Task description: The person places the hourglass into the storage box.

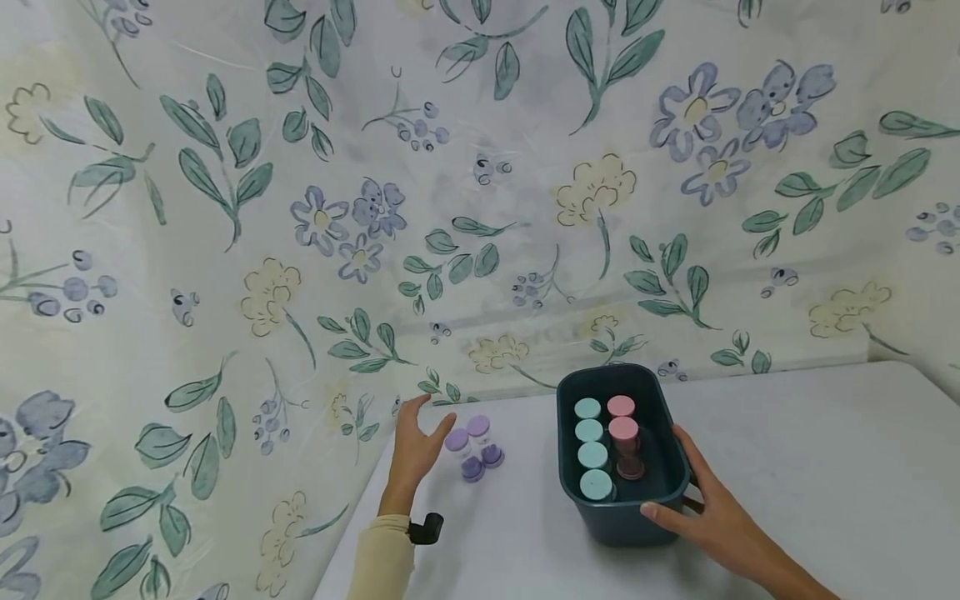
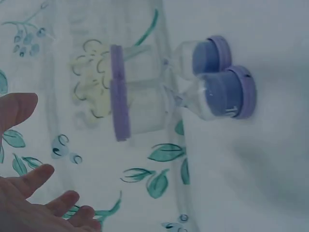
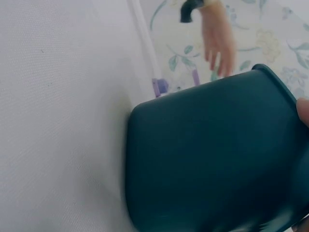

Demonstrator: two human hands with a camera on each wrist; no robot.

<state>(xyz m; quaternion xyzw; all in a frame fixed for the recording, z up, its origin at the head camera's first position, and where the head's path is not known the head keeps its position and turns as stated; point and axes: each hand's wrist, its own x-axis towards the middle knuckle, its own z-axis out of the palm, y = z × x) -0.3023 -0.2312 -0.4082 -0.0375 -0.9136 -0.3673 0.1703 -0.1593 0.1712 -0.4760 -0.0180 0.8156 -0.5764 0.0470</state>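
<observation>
Two purple-capped sand timers (image 1: 478, 427) stand side by side on the table; the left wrist view shows purple sand in the lower bulb of each timer (image 2: 224, 96). My left hand (image 1: 414, 454) hovers just left of them, thumb and fingers spread, holding nothing. A dark teal plastic bin (image 1: 622, 527) stands to their right. My right hand (image 1: 712, 517) grips its near right end, thumb over the rim and fingers at the handle opening. Inside the bin, several mint-capped sand timers (image 1: 592, 455) line the left side, with pink-capped ones (image 1: 623, 430) beside them.
The white table (image 1: 810, 467) extends right of the bin. Behind it hangs a floral sheet (image 1: 480, 208), which also covers the left side. A black wrist camera (image 1: 426, 529) sits on my left wrist.
</observation>
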